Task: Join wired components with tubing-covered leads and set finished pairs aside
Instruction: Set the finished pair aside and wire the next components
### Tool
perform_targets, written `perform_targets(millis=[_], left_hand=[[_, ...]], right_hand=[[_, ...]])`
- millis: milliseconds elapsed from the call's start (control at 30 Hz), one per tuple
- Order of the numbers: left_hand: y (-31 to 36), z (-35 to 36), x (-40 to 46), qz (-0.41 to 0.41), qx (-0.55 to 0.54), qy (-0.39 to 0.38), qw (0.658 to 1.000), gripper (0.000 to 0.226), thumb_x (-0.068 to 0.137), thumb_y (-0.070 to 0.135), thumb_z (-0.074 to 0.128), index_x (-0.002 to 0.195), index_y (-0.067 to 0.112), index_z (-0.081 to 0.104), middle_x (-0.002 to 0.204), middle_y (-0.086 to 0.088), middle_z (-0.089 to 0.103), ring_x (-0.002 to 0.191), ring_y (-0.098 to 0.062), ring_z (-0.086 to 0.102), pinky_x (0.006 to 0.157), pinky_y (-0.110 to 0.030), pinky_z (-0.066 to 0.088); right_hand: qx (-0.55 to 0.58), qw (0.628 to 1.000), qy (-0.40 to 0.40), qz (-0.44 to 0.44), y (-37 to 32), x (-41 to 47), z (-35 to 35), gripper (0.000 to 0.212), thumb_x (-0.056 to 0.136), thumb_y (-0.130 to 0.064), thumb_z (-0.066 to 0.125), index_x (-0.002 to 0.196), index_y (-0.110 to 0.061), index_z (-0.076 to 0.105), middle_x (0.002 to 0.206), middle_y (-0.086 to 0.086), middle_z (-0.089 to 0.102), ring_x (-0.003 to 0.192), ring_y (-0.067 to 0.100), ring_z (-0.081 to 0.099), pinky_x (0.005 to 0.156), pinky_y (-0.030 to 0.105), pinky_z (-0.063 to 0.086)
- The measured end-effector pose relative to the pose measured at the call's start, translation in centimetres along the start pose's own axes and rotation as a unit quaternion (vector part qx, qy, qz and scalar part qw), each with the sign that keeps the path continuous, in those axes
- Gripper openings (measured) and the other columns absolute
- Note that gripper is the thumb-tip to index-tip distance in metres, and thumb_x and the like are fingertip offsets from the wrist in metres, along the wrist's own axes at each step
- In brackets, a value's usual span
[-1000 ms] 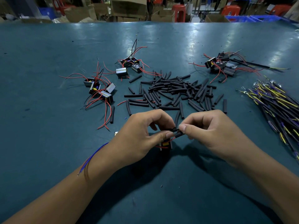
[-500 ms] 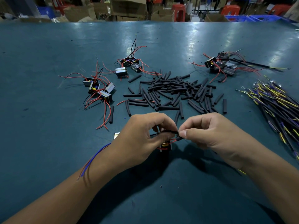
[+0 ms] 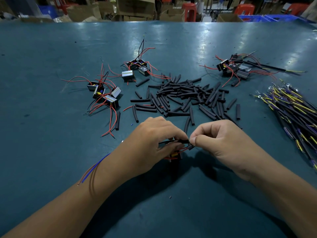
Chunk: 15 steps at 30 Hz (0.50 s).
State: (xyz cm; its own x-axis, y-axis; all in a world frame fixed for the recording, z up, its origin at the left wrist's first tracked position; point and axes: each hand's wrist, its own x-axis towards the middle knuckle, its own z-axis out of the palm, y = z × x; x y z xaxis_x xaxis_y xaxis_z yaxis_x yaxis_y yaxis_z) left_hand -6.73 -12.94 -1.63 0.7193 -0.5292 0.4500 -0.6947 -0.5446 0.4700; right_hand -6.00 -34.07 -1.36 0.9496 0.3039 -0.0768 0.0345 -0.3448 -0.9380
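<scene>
Working mid-joint, by the look of it, in the only view, the head cam: left hand and right hand meet at centre frame, just below the tube pile. Left thumb + fingers pinch a black tubing-covered lead; right thumb + forefinger pinch its other end where a second short sleeve and thin red wires come in. Other fingers of both hands are curled under. A small wired component w/ yellow marking hangs under the left fingers, mostly hidden, so whether the joint is closed I can't tell. Blue and red wires trail along the left forearm toward lower left. Progress, as a guess: this pair isn't done or set aside yet. Upper right holds a cluster of components w/ long black leads, prob. the finished pairs. Left of centre and upper centre lie two more clusters w/ loose red wires, prob. still to do. Lots of stock left: loose black tubing pieces scattered mid-frame, and a bundle of yellow/purple leads at right edge. Surface: dark teal worktable, worn, w/ glare patches upper right. Room behind, top edge: cardboard boxes, red stools, blue crates.
</scene>
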Motion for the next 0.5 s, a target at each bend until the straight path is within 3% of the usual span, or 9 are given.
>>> perform_targets(millis=[233, 367, 500], left_hand=[[0.0, 0.37, -0.07, 0.013, 0.019, 0.014, 1.0, 0.014, 0.09, 0.02, 0.069, 0.101, 0.014, 0.074, 0.092, 0.006, 0.072, 0.085, -0.02, 0.063, 0.076, -0.044, 0.047], [0.07, 0.62, -0.03, -0.01, 0.009, 0.04, 0.999, 0.012, 0.09, 0.016, 0.073, 0.102, 0.015, 0.072, 0.091, 0.012, 0.071, 0.083, -0.012, 0.062, 0.078, -0.037, 0.047], [0.09, 0.75, 0.05, -0.011, 0.007, 0.055, 0.998, 0.013, 0.09, 0.019, 0.069, 0.101, 0.015, 0.074, 0.091, 0.012, 0.071, 0.081, -0.013, 0.061, 0.074, -0.037, 0.049]], right_hand=[[0.022, 1.0, -0.005, 0.009, -0.05, -0.02, -0.31, 0.014, 0.075, -0.031, 0.077, 0.074, -0.017, 0.074, 0.054, -0.003, 0.047, 0.053, 0.016, 0.032, 0.047, 0.025, 0.024], [0.042, 0.999, -0.004, 0.009, -0.4, -0.2, -0.62, 0.011, 0.087, -0.022, 0.074, 0.077, -0.018, 0.075, 0.055, -0.006, 0.054, 0.052, 0.012, 0.037, 0.047, 0.022, 0.028], [0.038, 0.999, -0.001, -0.01, -0.86, -0.23, -0.84, 0.013, 0.087, -0.018, 0.07, 0.075, -0.02, 0.074, 0.059, -0.005, 0.062, 0.053, 0.007, 0.046, 0.049, 0.015, 0.034]])
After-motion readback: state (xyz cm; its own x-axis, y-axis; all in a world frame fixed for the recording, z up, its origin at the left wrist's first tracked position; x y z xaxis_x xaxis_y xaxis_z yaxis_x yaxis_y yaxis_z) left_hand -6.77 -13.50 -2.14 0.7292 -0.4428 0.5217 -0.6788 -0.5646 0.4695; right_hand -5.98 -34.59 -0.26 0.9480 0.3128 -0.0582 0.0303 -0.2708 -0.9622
